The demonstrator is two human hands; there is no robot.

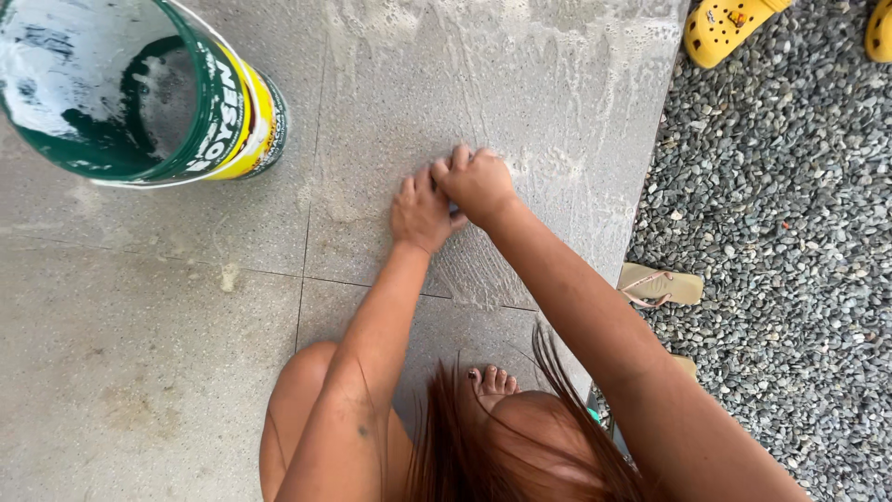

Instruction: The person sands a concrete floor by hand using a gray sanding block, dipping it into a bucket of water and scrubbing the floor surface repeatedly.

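Note:
Both of my hands press down together on the wet grey tiled floor (520, 102). My right hand (478, 181) is closed in a fist over something small that is almost wholly hidden; only a bluish sliver shows under it. My left hand (420, 212) lies right beside it, fingers curled and touching the right hand. Soapy streaks spread over the tiles beyond the hands. My knees and a bare foot (492, 383) show below.
A green and yellow bucket (139, 93) with foamy water stands at the upper left. Grey gravel (780, 232) borders the tiles on the right. A tan flip-flop (662, 285) lies at the tile edge. Yellow clogs (725, 26) rest on the gravel, top right.

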